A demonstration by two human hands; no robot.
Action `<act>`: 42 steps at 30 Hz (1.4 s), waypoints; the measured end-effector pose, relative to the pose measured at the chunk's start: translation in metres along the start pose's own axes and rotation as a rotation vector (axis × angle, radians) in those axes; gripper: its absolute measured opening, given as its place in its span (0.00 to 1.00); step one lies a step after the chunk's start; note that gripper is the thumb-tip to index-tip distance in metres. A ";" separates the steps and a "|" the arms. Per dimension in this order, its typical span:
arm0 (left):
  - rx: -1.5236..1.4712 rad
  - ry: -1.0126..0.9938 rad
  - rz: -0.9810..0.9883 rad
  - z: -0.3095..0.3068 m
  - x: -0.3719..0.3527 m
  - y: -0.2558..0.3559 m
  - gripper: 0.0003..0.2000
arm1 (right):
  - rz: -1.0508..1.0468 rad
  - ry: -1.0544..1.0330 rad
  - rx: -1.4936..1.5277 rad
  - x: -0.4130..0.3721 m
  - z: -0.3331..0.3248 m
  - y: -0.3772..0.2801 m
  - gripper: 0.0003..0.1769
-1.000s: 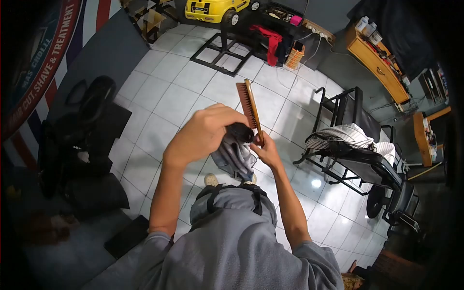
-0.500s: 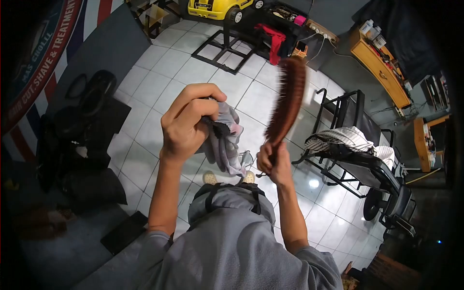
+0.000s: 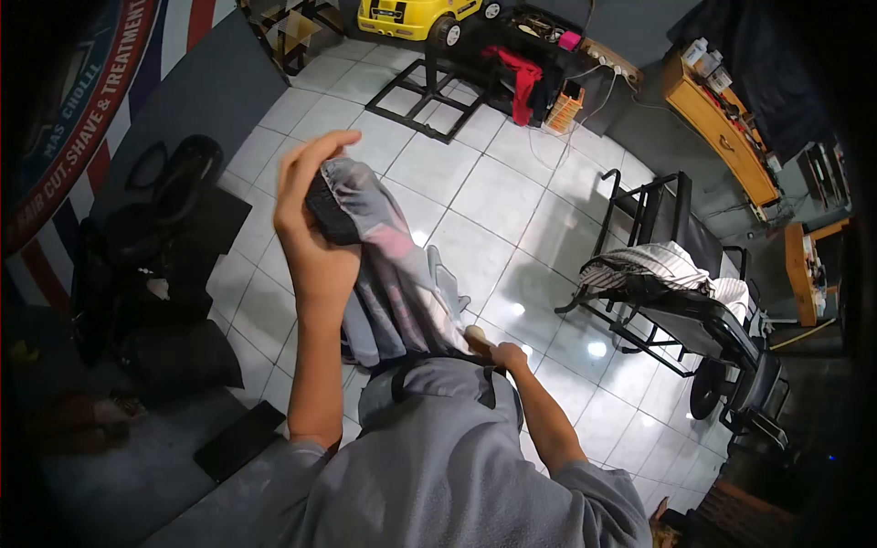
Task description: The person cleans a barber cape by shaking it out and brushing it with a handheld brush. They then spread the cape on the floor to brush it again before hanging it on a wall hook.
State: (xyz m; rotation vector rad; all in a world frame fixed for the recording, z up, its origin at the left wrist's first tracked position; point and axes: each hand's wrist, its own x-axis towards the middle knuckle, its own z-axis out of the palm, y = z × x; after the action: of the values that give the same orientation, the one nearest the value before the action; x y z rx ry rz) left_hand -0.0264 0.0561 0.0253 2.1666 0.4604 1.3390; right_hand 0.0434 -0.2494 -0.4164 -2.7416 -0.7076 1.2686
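A grey cloth (image 3: 395,242) with pink patches and a black band along its upper edge hangs from my left hand (image 3: 315,237). That hand is raised at the left, its fingers curled over the banded end. The cloth drops in long folds toward my waist. My right hand (image 3: 508,354) is low beside the cloth's bottom end, fingers closed around the brush (image 3: 480,347). Only a small brown part of the brush shows; the rest is hidden. My grey shirt (image 3: 448,457) fills the lower middle.
A black-framed chair (image 3: 676,301) with a striped cloth (image 3: 639,265) on it stands at the right. Ahead on the tiled floor is a black metal frame (image 3: 425,100), with a yellow toy car (image 3: 402,18) behind it. A wooden drawer unit (image 3: 722,137) stands at the upper right.
My right hand has swung the brush down from its upright position to beside the cloth's lower end. My left hand has moved slightly left and up, and the cloth hangs more stretched out.
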 end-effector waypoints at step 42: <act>-0.337 -0.570 -0.121 -0.001 -0.062 0.017 0.27 | -0.977 0.004 1.364 -0.192 -0.242 -0.186 0.20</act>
State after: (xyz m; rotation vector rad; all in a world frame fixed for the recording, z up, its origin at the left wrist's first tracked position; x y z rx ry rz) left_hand -0.0552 0.0086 -0.0080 2.0701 0.1241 0.6290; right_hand 0.0408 -0.1269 -0.0771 -1.0601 -0.6352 0.8845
